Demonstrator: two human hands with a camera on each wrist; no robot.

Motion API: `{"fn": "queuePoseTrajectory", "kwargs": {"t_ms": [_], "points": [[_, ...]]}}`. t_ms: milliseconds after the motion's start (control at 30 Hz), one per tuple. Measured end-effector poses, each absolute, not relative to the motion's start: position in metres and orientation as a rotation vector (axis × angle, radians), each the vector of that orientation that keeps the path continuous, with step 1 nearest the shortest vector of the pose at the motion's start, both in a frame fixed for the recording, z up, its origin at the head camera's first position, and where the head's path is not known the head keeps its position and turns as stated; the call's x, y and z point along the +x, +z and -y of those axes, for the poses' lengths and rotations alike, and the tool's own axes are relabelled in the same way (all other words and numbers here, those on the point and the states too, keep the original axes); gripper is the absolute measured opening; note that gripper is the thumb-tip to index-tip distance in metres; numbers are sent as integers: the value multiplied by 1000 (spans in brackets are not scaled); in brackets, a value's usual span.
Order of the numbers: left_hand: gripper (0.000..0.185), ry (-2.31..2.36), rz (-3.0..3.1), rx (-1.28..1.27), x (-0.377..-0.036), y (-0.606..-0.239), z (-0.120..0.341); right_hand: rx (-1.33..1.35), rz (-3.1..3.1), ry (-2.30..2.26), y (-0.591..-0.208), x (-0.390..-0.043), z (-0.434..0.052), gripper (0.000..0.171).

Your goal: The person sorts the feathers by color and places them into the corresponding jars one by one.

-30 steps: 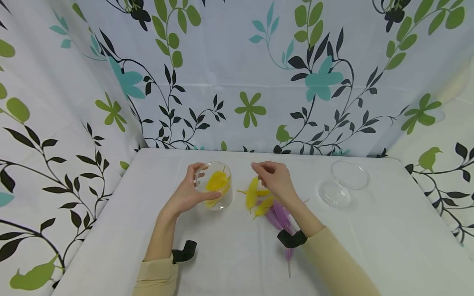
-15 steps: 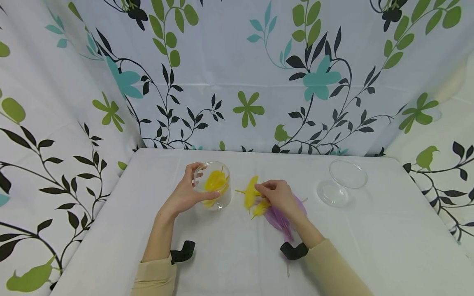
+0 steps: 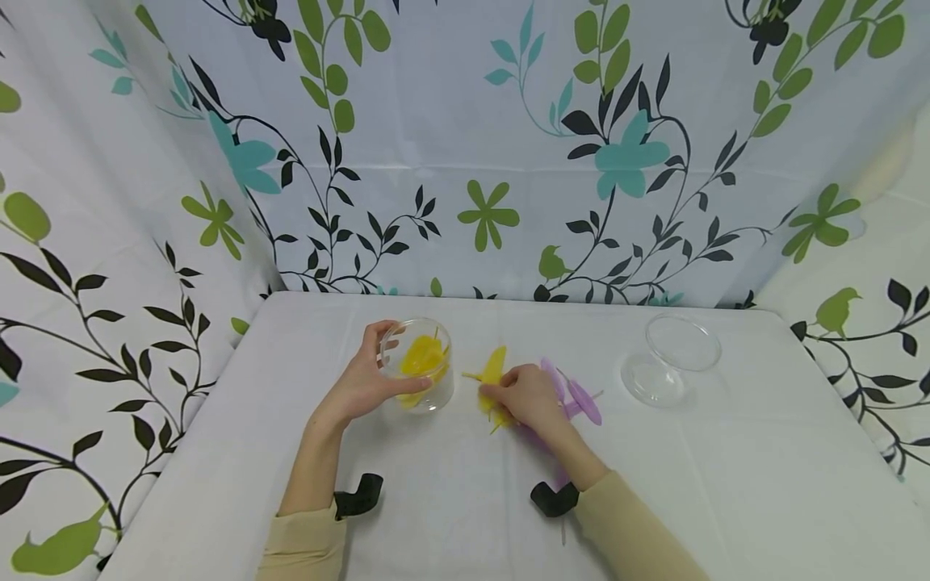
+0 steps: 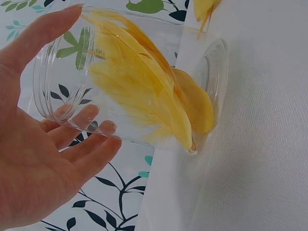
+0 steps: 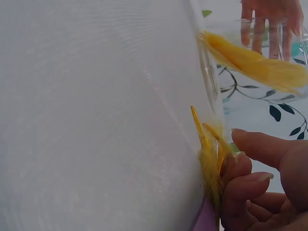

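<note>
My left hand (image 3: pixel 361 383) was wrapped around a clear plastic jar (image 3: pixel 418 362) that stood on the white table (image 3: pixel 465 516), fingers curled round its far side and thumb on the near side, and the jar already had yellow feathers (image 4: pixel 144 82) lying inside it, their tips down against the bottom. My right hand (image 3: pixel 525 396) was just beside the jar on the table, well short of touching my left, and its fingertips (image 5: pixel 238 175) were pinching loose yellow feathers (image 3: pixel 494 379) against the cloth, the pointed quills sticking out toward the jar's base. Under and behind that hand lay some purple feathers (image 3: pixel 577 395), spread flat on the table and partly hidden by my wrist. Farther off to the right, well apart from both hands, a second clear jar (image 3: pixel 683 345) sat near the back edge with its clear lid (image 3: pixel 651 381) touching it on the table in front. A cloth with a leaf-and-flower print (image 3: pixel 479 145) hung behind and on both sides of the table.
</note>
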State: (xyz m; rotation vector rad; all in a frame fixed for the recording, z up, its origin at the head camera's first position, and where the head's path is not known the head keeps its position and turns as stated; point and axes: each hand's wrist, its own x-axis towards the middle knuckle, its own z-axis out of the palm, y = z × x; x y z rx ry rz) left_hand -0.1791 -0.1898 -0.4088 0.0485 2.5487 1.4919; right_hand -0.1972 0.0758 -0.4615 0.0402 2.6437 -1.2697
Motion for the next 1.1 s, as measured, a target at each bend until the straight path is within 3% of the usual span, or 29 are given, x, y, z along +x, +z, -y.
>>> {"fn": "queuePoseTrajectory", "kwargs": {"t_ms": [300,533,1100], "points": [[108,1494,-2540,44,-179,-408,188,4,-2604,-1374,-468,-198,-73,22],[105,1496,-2540,54,-178,-408,188,81,-2381,-1599,-465,-200,-83,26],[108,1497,-2541,35,-178,-407,189,-73,-2257,-1708,-383,-200,-93,34]]}}
